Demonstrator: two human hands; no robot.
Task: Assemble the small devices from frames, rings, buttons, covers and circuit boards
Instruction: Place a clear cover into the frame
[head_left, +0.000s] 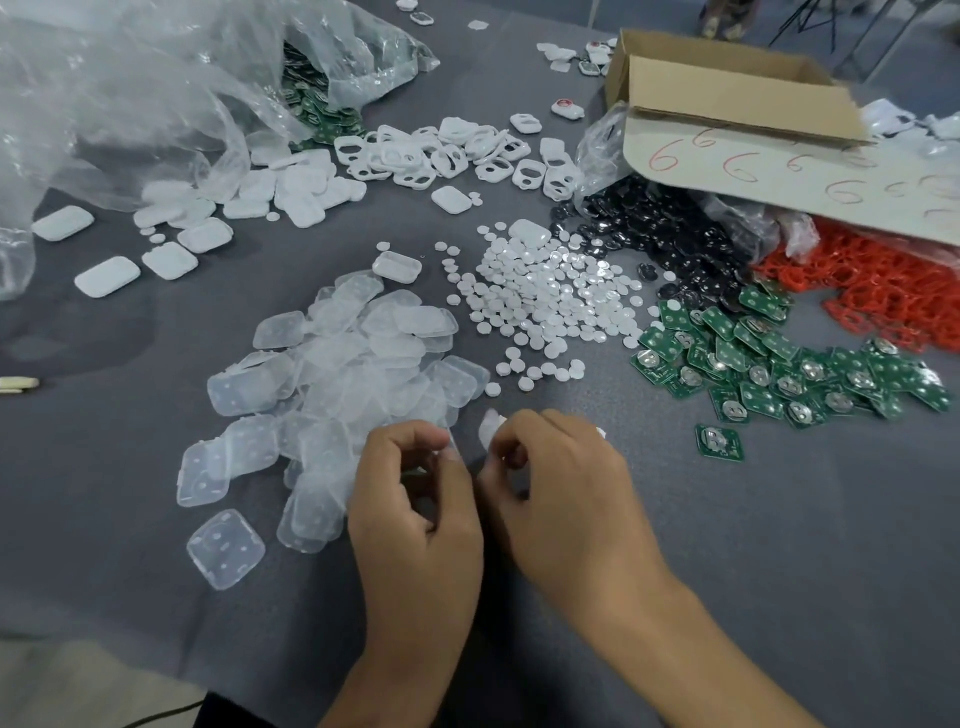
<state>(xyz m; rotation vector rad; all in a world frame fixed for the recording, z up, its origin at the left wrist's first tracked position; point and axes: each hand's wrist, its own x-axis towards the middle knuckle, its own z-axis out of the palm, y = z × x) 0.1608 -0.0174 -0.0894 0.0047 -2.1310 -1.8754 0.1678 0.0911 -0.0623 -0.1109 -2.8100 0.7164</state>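
Hands: left hand (415, 499) and right hand (561, 483) are working close together, low over the grey table (779, 545), fingers curled. The right hand is pinching a small pale translucent plastic piece (488, 427), mostly hidden; whether the left is gripping it too cannot be told.

Stock: a heap of clear square plastic covers (337, 374) is lying just beside the left hand. Small white round buttons (540, 301), green circuit boards (779, 364), red plastic rings (883, 296) and white holed frames (452, 153) are lying beyond.

Handling, as judged: the piece is looking feather-light, thin, slightly flexible and slippery. Its opposite edges, not the flat face, are probably offering the surest hold.
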